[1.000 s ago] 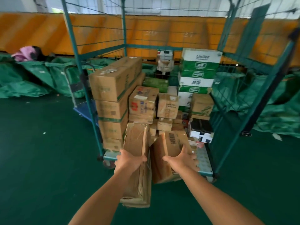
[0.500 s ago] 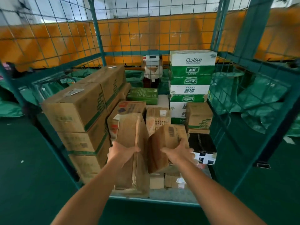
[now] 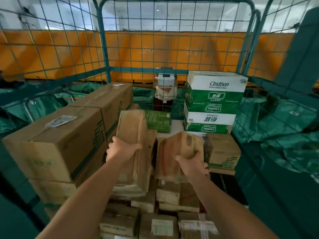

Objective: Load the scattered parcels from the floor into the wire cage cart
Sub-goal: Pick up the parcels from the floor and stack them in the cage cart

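In the middle of the frame, the left hand (image 3: 120,149) is gripping a tall flat box (image 3: 133,140). The fingers are wrapping over its near edge, and the box is standing up on end, reaching above and below the hand. Just to the right, the right hand (image 3: 191,163) is holding a smaller brown box (image 3: 177,152) from underneath, with the fingers curling round its right side. That box is tilting to the left and has a barcode near its top. The two boxes are sitting side by side, very near each other.

Both boxes are hanging inside the wire cart (image 3: 107,54), over a heap of small parcels (image 3: 162,226) at the bottom of the frame. At the left, big brown boxes (image 3: 57,144) are sitting in a stack. At the upper right, green and white boxes (image 3: 214,102) are piling up against the back wire wall. A little green box (image 3: 158,119) is lying between the two stacks. Green sacks (image 3: 284,128) are lying outside the cart at the right.
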A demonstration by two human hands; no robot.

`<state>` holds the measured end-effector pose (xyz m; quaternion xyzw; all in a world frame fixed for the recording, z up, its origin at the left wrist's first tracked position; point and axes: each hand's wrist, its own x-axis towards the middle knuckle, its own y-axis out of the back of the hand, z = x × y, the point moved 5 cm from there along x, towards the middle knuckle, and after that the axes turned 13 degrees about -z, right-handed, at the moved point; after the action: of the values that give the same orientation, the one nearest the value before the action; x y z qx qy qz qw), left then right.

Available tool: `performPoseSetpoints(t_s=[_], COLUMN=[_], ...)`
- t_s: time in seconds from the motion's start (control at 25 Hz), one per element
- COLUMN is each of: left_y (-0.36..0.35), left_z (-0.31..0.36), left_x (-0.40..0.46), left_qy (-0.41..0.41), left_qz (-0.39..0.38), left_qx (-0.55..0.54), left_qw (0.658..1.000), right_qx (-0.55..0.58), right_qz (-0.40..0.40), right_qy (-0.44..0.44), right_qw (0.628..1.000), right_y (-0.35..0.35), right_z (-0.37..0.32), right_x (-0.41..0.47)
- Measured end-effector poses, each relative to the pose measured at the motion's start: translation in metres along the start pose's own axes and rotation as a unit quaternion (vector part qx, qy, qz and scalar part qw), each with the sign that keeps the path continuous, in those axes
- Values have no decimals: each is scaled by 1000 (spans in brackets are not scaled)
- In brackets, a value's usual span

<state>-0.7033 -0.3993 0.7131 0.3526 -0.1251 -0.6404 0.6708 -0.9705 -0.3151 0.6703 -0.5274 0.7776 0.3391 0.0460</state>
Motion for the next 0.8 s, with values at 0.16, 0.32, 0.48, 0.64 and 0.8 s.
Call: performPoseSetpoints(t_s=[0.16,0.32,0.48,0.64,0.8], left_y=[9,-10,-43,-81,-109], left_z=[63,94,103,75,42], left_x=[41,95,159,219,249], left_qy=[-35,-50,-38,-11,-12], left_qz=[76,121,128,8,-62], left_qx=[188,333,440,438,377], left_qw=[979,934,888,899,924], right_qx=[105,200,215,225,202], right_qz=[-13,-55,-106,-137,-149], right_qy=[8,44,51,43,16], right_qw=[994,977,970,964,968], right_y=[-13,-30,-46,-59,-75], right_z=[-37,-73,-89,-89,-87], right_x=[58,128,193,245,273])
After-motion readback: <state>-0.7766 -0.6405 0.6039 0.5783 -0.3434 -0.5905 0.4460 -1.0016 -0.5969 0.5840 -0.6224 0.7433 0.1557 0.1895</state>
